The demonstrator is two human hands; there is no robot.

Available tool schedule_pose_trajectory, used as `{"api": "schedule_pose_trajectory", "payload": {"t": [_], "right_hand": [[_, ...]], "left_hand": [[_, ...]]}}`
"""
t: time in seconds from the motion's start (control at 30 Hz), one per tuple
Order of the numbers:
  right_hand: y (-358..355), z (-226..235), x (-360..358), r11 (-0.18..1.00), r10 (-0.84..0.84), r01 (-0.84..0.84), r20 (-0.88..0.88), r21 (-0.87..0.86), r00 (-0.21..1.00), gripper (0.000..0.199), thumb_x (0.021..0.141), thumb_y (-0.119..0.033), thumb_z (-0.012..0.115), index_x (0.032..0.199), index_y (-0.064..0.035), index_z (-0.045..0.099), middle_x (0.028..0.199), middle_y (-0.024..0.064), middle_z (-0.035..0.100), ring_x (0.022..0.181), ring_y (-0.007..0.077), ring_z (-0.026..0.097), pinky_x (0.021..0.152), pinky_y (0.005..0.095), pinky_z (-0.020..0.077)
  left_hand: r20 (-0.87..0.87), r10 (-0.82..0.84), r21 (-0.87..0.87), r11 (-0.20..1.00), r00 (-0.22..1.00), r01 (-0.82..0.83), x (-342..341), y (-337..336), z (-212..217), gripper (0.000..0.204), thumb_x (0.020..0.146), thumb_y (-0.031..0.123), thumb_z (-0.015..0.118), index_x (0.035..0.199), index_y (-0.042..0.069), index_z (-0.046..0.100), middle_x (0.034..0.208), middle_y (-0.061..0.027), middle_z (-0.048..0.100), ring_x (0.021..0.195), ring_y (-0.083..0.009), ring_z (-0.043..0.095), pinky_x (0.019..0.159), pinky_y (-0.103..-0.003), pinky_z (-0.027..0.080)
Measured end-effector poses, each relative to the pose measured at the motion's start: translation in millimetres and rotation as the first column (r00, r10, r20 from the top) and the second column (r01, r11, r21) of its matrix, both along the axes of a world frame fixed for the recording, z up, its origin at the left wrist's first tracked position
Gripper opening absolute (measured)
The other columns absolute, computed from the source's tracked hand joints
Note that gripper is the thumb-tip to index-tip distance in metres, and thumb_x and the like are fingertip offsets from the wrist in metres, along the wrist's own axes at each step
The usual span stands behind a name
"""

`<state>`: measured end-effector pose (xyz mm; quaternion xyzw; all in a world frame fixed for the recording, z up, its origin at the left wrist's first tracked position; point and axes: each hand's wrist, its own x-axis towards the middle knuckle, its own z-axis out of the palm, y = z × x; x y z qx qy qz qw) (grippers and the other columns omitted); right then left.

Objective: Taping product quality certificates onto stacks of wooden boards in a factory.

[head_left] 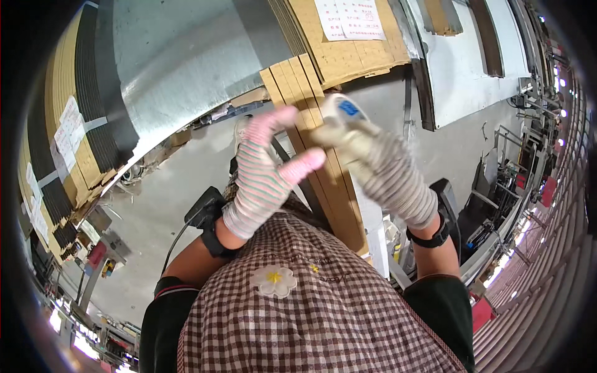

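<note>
A stack of long tan strips (333, 199), like cardboard or fibreboard, lies lengthwise in front of me from my apron up to the bench. My left hand (264, 168), in a striped glove with pink fingertips, hovers by the stack's left side. Its thumb and fingers are spread, with nothing seen between them. On the other side, my right hand (382, 165) wears a striped glove with pale fingers, blurred by motion. Those fingers are closed at a white rounded thing with a blue patch (348, 108), which looks like a tape roll; its lower part is hidden.
Ahead stands a metal-topped bench (186, 56). Tan boards with paper sheets (351, 18) lie at its far right, and taped bundles of tan and dark strips (87, 137) at the left. A light panel (466, 68) is at the right. Metal frames (497, 193) stand farther right.
</note>
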<state>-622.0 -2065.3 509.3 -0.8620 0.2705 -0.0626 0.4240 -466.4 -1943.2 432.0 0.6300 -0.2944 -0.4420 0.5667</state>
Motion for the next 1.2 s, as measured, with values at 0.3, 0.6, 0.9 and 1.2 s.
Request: {"api": "schedule_pose_trajectory", "payload": {"t": [0.3, 0.6, 0.9, 1.2], "right_hand": [[-45, 2, 31, 0.88, 0.136, -0.302, -0.413, -0.367, 0.9, 0.03, 0.098, -0.043, 0.062, 0.082, -0.0171, 0.065, 0.059, -0.0007, 0.053, 0.046, 0.0133, 0.05, 0.042, 0.0276, 0.0382], [28, -66, 31, 0.823, -0.382, 0.333, -0.014, -0.46, 0.924, 0.049, 0.073, -0.026, 0.084, 0.113, -0.0111, 0.06, 0.113, 0.0134, 0.058, 0.107, 0.0349, 0.055, 0.091, 0.0487, 0.0435], [48, -94, 51, 0.773, -0.502, 0.423, -0.047, -0.473, 0.864, 0.064, 0.066, -0.018, 0.086, 0.121, -0.0088, 0.053, 0.116, 0.0176, 0.051, 0.104, 0.0395, 0.053, 0.086, 0.051, 0.0454], [48, -98, 47, 0.75, -0.513, 0.454, 0.009, -0.481, 0.858, 0.061, 0.07, -0.017, 0.085, 0.121, -0.0061, 0.052, 0.121, 0.0253, 0.051, 0.109, 0.0423, 0.054, 0.089, 0.0499, 0.0492]], "left_hand": [[-0.369, 0.208, 0.196, 0.97, 0.906, -0.143, 39, 29, -28, 0.019, 0.094, 0.013, 0.072, 0.081, 0.005, 0.061, 0.076, 0.0006, 0.061, 0.07, -0.0063, 0.054, 0.066, -0.023, 0.046], [-0.668, 0.125, 0.114, 0.991, 0.734, -0.065, 8, -22, -198, 0.069, 0.074, 0.02, 0.092, 0.128, 0.004, 0.052, 0.103, -0.0025, 0.062, 0.086, -0.0135, 0.061, 0.077, -0.029, 0.054], [-0.864, -0.44, -0.425, 0.898, 0.245, 0.113, -48, -108, -191, 0.043, 0.088, 0.008, 0.071, 0.127, -0.001, 0.057, 0.112, -0.0086, 0.065, 0.096, -0.0182, 0.066, 0.085, -0.032, 0.057], [-0.208, 0.05, 0.038, 0.998, 0.977, -0.043, 55, 34, -139, 0.028, 0.099, -0.002, 0.054, 0.126, -0.003, 0.062, 0.12, -0.0144, 0.069, 0.106, -0.0222, 0.069, 0.093, -0.035, 0.059]]}}
